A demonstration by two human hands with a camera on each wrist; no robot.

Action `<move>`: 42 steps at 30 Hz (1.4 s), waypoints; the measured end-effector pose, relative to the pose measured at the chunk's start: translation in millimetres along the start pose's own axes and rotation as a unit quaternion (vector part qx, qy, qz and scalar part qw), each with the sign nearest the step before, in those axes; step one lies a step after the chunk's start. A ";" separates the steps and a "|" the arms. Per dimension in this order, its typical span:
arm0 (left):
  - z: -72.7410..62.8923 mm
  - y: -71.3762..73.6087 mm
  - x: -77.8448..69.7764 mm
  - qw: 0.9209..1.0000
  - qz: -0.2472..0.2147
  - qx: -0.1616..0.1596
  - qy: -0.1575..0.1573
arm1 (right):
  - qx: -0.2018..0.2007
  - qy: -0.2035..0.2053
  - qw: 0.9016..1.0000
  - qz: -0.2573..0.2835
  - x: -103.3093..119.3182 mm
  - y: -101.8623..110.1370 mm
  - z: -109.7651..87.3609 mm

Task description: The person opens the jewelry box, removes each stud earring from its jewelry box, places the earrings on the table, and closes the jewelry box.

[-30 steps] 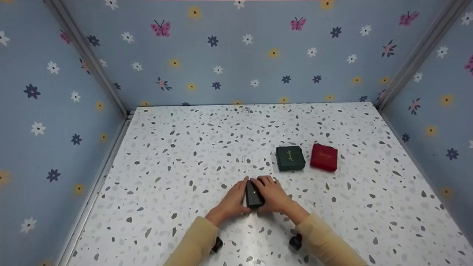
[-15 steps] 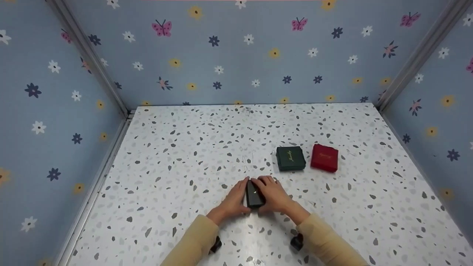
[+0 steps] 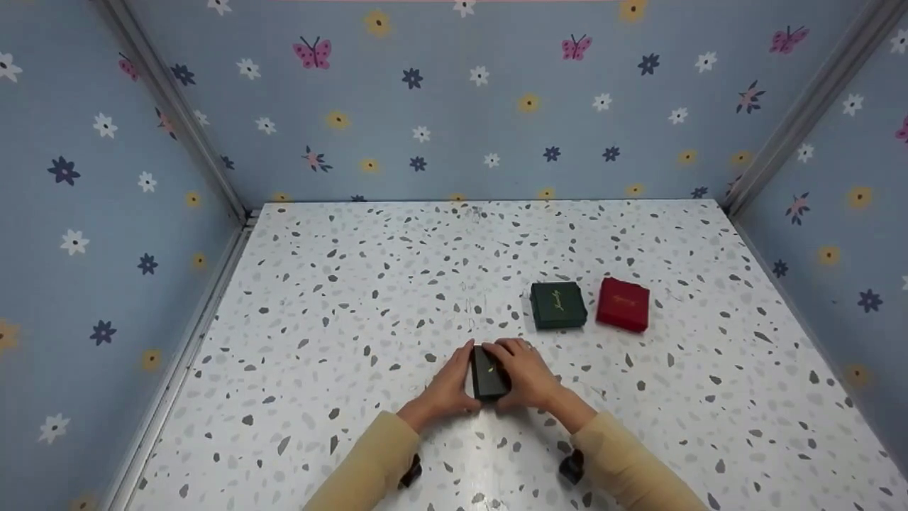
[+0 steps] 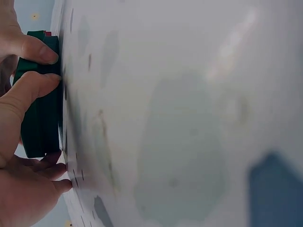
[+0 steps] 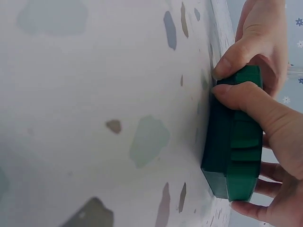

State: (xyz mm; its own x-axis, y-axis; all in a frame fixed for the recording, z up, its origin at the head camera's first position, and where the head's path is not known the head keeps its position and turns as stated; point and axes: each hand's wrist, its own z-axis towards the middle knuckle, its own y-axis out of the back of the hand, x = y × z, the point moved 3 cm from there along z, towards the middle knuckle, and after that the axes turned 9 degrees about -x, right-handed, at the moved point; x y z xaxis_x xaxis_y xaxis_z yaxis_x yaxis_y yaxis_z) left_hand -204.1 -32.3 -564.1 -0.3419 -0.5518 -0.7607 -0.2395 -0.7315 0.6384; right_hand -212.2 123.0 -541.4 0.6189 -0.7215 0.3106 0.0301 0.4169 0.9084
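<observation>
A: Start at the left. What has the left hand (image 3: 445, 387) got?

B: It's clamped on the held box (image 3: 487, 376), a dark green one, along its left side, thumb at the near face. If it squeezes harder than its partner, the box could twist on the desk (image 3: 340, 298).

A: And the box itself?

B: Between both hands, seemingly down on the desk. The wrist views show a seam, probably a lid's; thumbs pressing unevenly across it could pop that lid.

A: The right hand (image 3: 530, 376)?

B: Clamped on the held box too, along its right side, hiding part of the top, so a slipping finger there might go unnoticed.

A: Further over?

B: Beyond the held box and to its right lies a lettered green box (image 3: 558, 305), with a red box (image 3: 623, 304) farther right. Too strong a push that way could shunt one into the other.
</observation>
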 end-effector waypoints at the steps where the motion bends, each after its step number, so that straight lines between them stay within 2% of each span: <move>1: 0.1 0.1 0.0 1.000 0.000 0.001 0.004 | 0.000 -0.002 1.000 0.002 -0.2 -0.2 0.1; 15: 0.8 -1.5 -1.5 0.999 0.025 0.006 0.020 | 0.019 -0.009 0.999 0.027 -2.1 2.9 3.7; 27: 0.7 -2.3 -1.1 0.999 0.050 0.007 -0.011 | 0.012 0.011 0.999 0.037 -2.3 4.7 4.4; 42: 0.9 -2.3 -1.5 0.999 0.046 0.009 0.010 | 0.005 0.009 0.999 0.038 -4.0 4.7 4.7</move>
State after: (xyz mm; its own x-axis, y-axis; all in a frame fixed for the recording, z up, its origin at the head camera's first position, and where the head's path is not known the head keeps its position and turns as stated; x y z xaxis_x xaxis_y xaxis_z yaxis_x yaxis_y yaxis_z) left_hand -203.8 -29.4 -564.4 -0.3453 -0.6248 -0.7002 -0.2237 -0.6698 0.7080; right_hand -218.3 125.3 -537.0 0.6324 -0.6785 0.3739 -0.0258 0.4639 0.8855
